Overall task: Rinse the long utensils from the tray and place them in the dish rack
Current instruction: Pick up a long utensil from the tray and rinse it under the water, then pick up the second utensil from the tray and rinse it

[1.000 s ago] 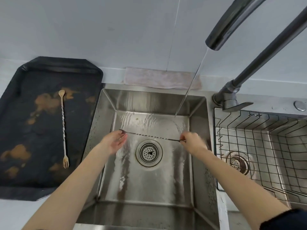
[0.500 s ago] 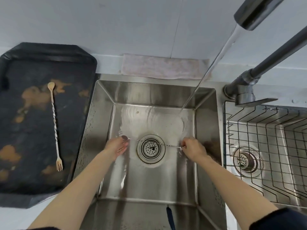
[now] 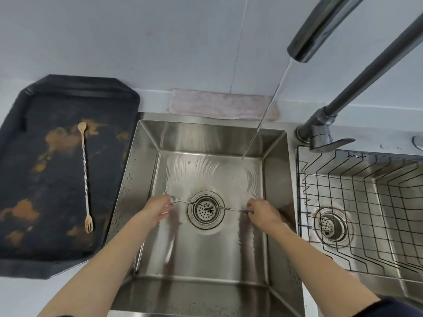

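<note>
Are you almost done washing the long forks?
Not yet. Nothing is in the rack so far. The left hand and right hand hold a silver utensil by its ends, low in the sink, in front of the running water, not under it. A gold utensil waits on the tray.

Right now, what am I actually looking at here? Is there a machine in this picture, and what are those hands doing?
No machine: a person wears a camera on the head, so you look down along both arms. The left hand and right hand each pinch one end of a thin silver utensil, stretched level over the drain of the left sink. Water runs from the faucet and lands behind the utensil, not on it. On the left, a stained black tray holds a long golden fork. On the right, an empty wire dish rack sits in the second basin.
</note>
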Demonstrator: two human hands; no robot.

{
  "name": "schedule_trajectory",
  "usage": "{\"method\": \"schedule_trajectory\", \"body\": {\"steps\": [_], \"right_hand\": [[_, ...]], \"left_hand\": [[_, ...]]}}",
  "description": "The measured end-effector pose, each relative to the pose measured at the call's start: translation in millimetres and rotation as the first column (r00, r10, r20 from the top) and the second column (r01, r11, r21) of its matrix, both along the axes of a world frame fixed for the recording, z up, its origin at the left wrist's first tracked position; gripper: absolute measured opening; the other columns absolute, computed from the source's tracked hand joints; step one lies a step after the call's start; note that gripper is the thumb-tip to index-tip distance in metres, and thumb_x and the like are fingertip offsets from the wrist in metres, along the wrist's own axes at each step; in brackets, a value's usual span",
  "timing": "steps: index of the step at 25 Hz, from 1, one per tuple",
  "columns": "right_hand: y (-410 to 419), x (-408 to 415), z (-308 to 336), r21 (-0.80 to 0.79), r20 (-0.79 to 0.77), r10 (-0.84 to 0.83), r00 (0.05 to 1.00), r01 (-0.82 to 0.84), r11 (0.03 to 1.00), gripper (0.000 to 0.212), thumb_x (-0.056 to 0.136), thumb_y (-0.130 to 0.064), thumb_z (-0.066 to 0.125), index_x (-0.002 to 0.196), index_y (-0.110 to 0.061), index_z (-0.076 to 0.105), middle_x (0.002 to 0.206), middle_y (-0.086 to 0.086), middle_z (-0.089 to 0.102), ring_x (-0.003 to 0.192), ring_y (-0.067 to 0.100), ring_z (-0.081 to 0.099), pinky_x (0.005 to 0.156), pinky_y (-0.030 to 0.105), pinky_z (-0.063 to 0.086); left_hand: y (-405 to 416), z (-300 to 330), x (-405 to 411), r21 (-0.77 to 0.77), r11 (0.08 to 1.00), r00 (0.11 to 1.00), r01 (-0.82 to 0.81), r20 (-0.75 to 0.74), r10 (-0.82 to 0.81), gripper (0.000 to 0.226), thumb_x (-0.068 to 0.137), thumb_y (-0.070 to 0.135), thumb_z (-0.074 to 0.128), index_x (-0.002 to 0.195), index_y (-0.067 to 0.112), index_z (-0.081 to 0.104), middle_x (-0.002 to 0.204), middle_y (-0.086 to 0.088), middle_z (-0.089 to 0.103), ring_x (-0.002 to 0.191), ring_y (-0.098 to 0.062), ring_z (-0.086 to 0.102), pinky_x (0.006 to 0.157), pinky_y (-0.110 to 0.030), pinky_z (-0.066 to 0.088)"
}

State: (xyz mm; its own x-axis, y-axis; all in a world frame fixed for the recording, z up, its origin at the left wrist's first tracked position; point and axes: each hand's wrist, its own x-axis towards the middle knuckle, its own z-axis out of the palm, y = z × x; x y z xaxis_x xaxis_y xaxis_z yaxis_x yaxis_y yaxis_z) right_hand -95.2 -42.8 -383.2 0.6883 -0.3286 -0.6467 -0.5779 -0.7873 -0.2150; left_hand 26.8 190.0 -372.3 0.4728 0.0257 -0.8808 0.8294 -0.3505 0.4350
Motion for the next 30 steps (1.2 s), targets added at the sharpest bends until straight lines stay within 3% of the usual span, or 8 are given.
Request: {"method": "schedule_trajectory", "body": {"steps": [4, 6, 9, 11, 13, 18, 25, 30], "right_hand": [[11.5, -1.8, 27.3, -0.045, 0.000, 0.115, 0.993, -0.115, 0.992, 0.039, 0.092, -0.022, 0.045, 0.130, -0.016, 0.044, 0.131, 0.011, 0.055, 0.120, 0.028, 0.051, 0.099, 0.039, 0.042], [20.2, -4.4, 43.8, -0.078, 0.034, 0.140, 0.990, -0.137, 0.987, 0.046, 0.091, -0.027, 0.048, 0.135, -0.017, 0.037, 0.135, 0.010, 0.051, 0.125, 0.028, 0.046, 0.105, 0.042, 0.034], [34.2, -5.2, 70.4, -0.093, 0.131, 0.148, 0.980, -0.136, 0.986, 0.056, 0.089, -0.033, 0.052, 0.138, -0.018, 0.031, 0.141, 0.009, 0.043, 0.132, 0.028, 0.036, 0.112, 0.047, 0.022], [46.3, -3.8, 88.6, -0.101, 0.188, 0.174, 0.967, -0.157, 0.982, 0.058, 0.088, -0.035, 0.053, 0.139, -0.018, 0.030, 0.142, 0.008, 0.041, 0.133, 0.026, 0.034, 0.112, 0.049, 0.020], [61.3, 0.3, 102.4, -0.103, 0.242, 0.185, 0.953, -0.164, 0.981, 0.057, 0.088, -0.035, 0.053, 0.138, -0.016, 0.033, 0.142, 0.009, 0.043, 0.132, 0.028, 0.036, 0.112, 0.048, 0.022], [119.0, 12.5, 120.6, 0.001, 0.356, 0.152, 0.922, -0.163, 0.987, 0.044, 0.090, -0.029, 0.050, 0.131, -0.015, 0.043, 0.135, 0.011, 0.049, 0.124, 0.030, 0.046, 0.105, 0.043, 0.034], [204.8, 43.4, 135.4, 0.079, 0.457, 0.178, 0.872, -0.239, 0.968, 0.030, 0.091, -0.021, 0.046, 0.116, -0.010, 0.056, 0.117, 0.012, 0.062, 0.107, 0.030, 0.057, 0.094, 0.039, 0.046], [249.2, 75.3, 137.6, 0.048, 0.485, 0.217, 0.847, -0.273, 0.961, 0.027, 0.091, -0.023, 0.047, 0.106, -0.007, 0.062, 0.109, 0.014, 0.066, 0.103, 0.030, 0.059, 0.088, 0.038, 0.050]], "left_hand": [[2.9, 29.5, -5.5, 0.027, 0.984, 0.982, 0.174, 0.076, -0.175, 0.010, 0.081, 0.017, 0.051, 0.072, 0.017, 0.047, 0.083, -0.005, 0.046, 0.068, -0.018, 0.040, 0.055, -0.024, 0.025], [5.2, 46.1, -10.0, 0.030, 0.969, 0.961, 0.246, 0.119, -0.248, 0.004, 0.082, 0.021, 0.052, 0.085, 0.019, 0.051, 0.096, -0.006, 0.048, 0.084, -0.020, 0.043, 0.060, -0.025, 0.030], [10.2, 70.3, -14.8, 0.019, 0.938, 0.911, 0.347, 0.230, -0.342, 0.032, 0.090, 0.018, 0.046, 0.121, 0.015, 0.051, 0.114, -0.005, 0.050, 0.106, -0.020, 0.049, 0.080, -0.028, 0.035], [17.0, 89.8, -19.0, 0.031, 0.912, 0.860, 0.409, 0.322, -0.397, 0.037, 0.091, 0.016, 0.046, 0.127, 0.011, 0.049, 0.112, -0.006, 0.051, 0.103, -0.018, 0.049, 0.071, -0.024, 0.038], [26.6, 106.3, -19.7, 0.048, 0.898, 0.811, 0.437, 0.410, -0.416, 0.036, 0.091, 0.014, 0.045, 0.127, 0.009, 0.050, 0.110, -0.005, 0.052, 0.100, -0.016, 0.050, 0.066, -0.021, 0.039], [68.4, 133.0, -13.2, 0.128, 0.903, 0.728, 0.410, 0.551, -0.408, 0.031, 0.092, 0.017, 0.047, 0.119, 0.006, 0.057, 0.105, -0.006, 0.058, 0.096, -0.017, 0.055, 0.080, -0.029, 0.044], [148.1, 132.7, 7.0, 0.457, 0.827, 0.629, 0.327, 0.548, -0.551, 0.030, 0.093, 0.016, 0.045, 0.120, 0.008, 0.055, 0.130, -0.012, 0.055, 0.121, -0.027, 0.050, 0.102, -0.035, 0.039], [176.7, 121.5, 34.5, 0.529, 0.780, 0.609, 0.334, 0.511, -0.607, 0.030, 0.091, 0.021, 0.049, 0.117, 0.008, 0.056, 0.125, -0.012, 0.059, 0.114, -0.027, 0.055, 0.099, -0.036, 0.043]]}}
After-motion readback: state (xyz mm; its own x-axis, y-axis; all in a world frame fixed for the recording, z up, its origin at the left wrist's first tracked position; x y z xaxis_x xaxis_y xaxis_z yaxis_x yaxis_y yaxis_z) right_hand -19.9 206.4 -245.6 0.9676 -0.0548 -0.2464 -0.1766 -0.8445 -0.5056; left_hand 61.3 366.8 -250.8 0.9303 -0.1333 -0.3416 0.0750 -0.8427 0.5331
